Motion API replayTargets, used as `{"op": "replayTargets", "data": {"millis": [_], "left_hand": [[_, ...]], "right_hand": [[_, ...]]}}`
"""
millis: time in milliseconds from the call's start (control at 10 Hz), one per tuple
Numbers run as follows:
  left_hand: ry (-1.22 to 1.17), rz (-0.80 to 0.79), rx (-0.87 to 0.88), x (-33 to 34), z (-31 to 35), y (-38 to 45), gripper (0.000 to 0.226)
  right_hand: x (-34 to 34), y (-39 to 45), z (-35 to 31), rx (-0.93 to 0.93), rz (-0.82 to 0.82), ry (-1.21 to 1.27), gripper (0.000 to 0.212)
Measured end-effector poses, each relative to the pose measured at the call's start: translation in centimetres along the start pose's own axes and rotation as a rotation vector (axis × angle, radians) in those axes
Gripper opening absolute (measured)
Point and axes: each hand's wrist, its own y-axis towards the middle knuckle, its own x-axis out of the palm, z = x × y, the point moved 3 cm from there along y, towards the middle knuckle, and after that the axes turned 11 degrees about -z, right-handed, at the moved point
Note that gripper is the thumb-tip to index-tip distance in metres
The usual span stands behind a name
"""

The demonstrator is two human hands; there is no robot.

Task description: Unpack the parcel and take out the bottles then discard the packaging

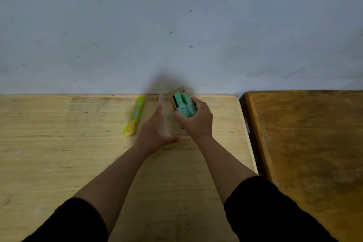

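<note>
Curling round two green bottles (184,108), right hand's grip (196,119) holds them; left hand (155,129) flat on clear packaging (166,116).

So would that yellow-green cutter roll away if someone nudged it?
Probably not: the utility knife looks flat-sided and lies flat on the table, so it would likely slide. It looks like plastic, so probably light and stiff.

Black sleeves (275,208), forearms bare
</note>
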Motion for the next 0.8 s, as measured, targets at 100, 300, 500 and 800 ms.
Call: {"op": "replayTargets", "data": {"millis": [100, 300, 500, 800], "left_hand": [[-0.017, 0.002, 0.001, 0.0, -0.1, 0.1, 0.132], [-0.026, 0.020, 0.011, 0.2, -0.3, 0.1, 0.131], [-0.021, 0.026, 0.012, 0.0, -0.4, 0.1, 0.131], [-0.116, 0.108, -0.026, 0.1, -0.3, -1.9, 0.110]], "right_hand": [[0.5, 0.0, 0.5, -0.025, -0.002, -0.049, 0.069], [0.9, 0.3, 1.6, -0.084, -0.038, -0.165, 0.071], [0.5, 0.8, 1.9, -0.101, -0.074, -0.143, 0.063], [-0.4, -1.4, 0.9, -0.182, -0.016, -0.169, 0.029]]}}
